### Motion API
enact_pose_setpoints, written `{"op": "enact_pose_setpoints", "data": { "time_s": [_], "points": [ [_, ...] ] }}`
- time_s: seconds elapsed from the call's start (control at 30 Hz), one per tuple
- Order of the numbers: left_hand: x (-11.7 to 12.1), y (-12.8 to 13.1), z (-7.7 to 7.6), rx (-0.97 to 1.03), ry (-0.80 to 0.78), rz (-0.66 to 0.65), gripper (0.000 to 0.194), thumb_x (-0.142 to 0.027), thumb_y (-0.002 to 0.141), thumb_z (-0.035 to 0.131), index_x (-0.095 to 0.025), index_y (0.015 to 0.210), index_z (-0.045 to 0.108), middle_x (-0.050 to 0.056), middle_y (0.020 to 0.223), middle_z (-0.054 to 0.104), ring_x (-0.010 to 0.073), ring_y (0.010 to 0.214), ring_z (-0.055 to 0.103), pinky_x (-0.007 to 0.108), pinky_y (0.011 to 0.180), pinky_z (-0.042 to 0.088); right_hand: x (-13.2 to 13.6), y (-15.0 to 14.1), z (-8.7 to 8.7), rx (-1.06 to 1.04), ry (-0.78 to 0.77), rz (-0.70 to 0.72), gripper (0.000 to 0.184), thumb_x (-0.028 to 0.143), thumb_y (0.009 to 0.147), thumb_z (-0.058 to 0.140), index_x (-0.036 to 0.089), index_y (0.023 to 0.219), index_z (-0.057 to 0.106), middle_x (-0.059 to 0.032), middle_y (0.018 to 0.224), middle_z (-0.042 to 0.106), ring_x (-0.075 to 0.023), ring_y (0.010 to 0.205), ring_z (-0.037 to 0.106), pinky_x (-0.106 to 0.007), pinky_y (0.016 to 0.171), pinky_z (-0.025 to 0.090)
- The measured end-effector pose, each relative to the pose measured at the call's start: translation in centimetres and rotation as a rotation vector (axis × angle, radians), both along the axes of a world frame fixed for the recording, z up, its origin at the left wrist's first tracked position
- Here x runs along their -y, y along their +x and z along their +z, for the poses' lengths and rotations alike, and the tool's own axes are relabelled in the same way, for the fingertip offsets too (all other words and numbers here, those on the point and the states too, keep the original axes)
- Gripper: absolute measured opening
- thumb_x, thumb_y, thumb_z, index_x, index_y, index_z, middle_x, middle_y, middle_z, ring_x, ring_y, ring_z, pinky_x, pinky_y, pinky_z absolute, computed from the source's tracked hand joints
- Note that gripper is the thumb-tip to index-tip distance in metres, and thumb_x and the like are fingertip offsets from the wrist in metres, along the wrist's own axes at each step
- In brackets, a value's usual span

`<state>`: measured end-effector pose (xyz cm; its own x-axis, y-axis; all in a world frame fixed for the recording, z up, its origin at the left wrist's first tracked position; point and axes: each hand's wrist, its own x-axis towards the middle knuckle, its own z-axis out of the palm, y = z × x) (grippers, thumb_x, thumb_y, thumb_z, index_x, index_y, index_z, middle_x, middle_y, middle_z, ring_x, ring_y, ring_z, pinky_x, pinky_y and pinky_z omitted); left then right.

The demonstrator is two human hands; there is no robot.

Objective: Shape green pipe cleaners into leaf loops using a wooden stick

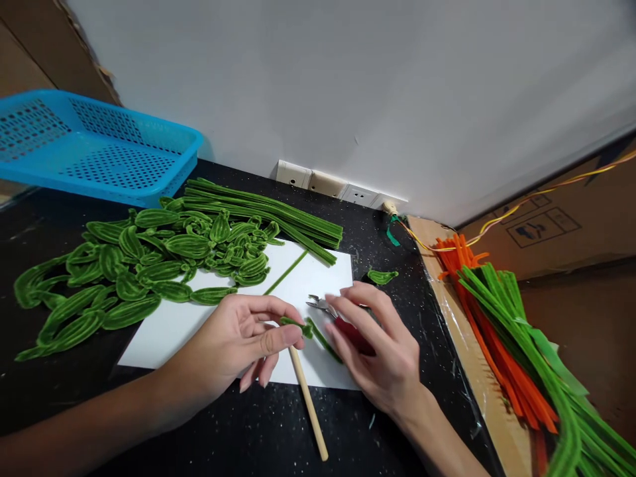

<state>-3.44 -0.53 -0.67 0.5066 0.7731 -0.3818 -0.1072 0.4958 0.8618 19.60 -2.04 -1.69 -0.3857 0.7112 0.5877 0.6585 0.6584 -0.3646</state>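
My left hand (pixel 243 338) is closed in a pinch on a short green pipe cleaner piece (pixel 298 326) over a white sheet (pixel 169 328). A thin wooden stick (pixel 309 404) lies under that hand and points toward me. My right hand (pixel 377 351) rests on the sheet's right edge, its fingers lying over red-handled cutting pliers (pixel 342 321) whose metal jaws stick out to the left. Another green stem (pixel 324 339) lies between the two hands.
A heap of green pipe-cleaner leaves (pixel 134 265) and a bundle of straight green stems (pixel 268 212) lie at the left and back. A blue basket (pixel 94 146) stands far left. Orange and green stems (pixel 517 351) lie on a cardboard box at the right. Wall sockets (pixel 338 189) run behind.
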Motion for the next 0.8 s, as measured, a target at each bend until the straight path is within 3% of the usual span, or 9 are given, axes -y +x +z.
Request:
{"op": "enact_pose_setpoints", "data": {
  "time_s": [0.1, 0.2, 0.3, 0.47, 0.63, 0.8],
  "points": [
    [0.1, 0.1, 0.1, 0.041, 0.004, -0.028, 0.040, -0.048, 0.080, 0.085, -0.013, 0.091, 0.068, 0.002, 0.064, 0.069, 0.0051, 0.037, 0.049, 0.013, 0.032, 0.036, 0.7, -0.2, 0.8, -0.003, 0.157, 0.159, 0.036, 0.007, 0.091, 0.070, 0.014, 0.126, 0.068, -0.0108, 0.104, 0.070, -0.0247, 0.105, 0.068, -0.044, 0.091, 0.062],
    [0.2, 0.1, -0.2, 0.057, 0.004, -0.076, 0.037, -0.046, 0.083, 0.083, -0.012, 0.089, 0.069, 0.005, 0.078, 0.073, 0.0061, 0.042, 0.055, 0.013, 0.033, 0.038, 1.3, -0.4, 1.6, 0.038, 0.203, 0.207, 0.028, 0.004, 0.090, 0.071, 0.009, 0.118, 0.071, -0.0107, 0.098, 0.074, -0.0245, 0.105, 0.070, -0.039, 0.087, 0.065],
    [0.3, 0.0, -0.7, 0.058, 0.001, -0.110, 0.035, -0.045, 0.085, 0.081, -0.012, 0.091, 0.070, 0.004, 0.077, 0.073, 0.0068, 0.043, 0.057, 0.013, 0.034, 0.038, 1.6, -0.2, 2.0, 0.105, 0.192, 0.194, 0.022, 0.007, 0.094, 0.066, 0.011, 0.114, 0.074, -0.0096, 0.097, 0.077, -0.0237, 0.103, 0.073, -0.036, 0.085, 0.066],
    [0.3, -0.2, -0.9, 0.041, 0.004, -0.169, 0.033, -0.044, 0.089, 0.078, -0.011, 0.093, 0.075, 0.005, 0.075, 0.073, 0.0072, 0.045, 0.058, 0.014, 0.036, 0.038, 1.7, 0.1, 1.9, 0.182, 0.288, 0.272, 0.022, 0.013, 0.099, 0.060, 0.007, 0.113, 0.076, -0.0110, 0.099, 0.079, -0.0252, 0.107, 0.074, -0.037, 0.095, 0.064],
    [0.3, -0.1, -0.5, 0.028, -0.005, -0.200, 0.037, -0.047, 0.086, 0.079, -0.011, 0.093, 0.074, 0.006, 0.074, 0.072, 0.0071, 0.045, 0.057, 0.013, 0.035, 0.038, 2.0, 0.0, 2.2, 0.213, 0.300, 0.248, 0.031, 0.011, 0.104, 0.046, 0.008, 0.112, 0.075, -0.0104, 0.100, 0.080, -0.0239, 0.108, 0.073, -0.038, 0.094, 0.064],
    [0.4, 0.0, 0.0, 0.014, 0.003, -0.238, 0.036, -0.046, 0.087, 0.079, -0.012, 0.096, 0.072, 0.005, 0.077, 0.072, 0.0064, 0.046, 0.057, 0.013, 0.036, 0.037, 2.3, -0.2, 3.1, 0.219, 0.184, 0.243, 0.025, 0.012, 0.102, 0.050, 0.007, 0.106, 0.075, -0.0122, 0.097, 0.079, -0.0254, 0.102, 0.074, -0.039, 0.085, 0.064]
  ]
}}
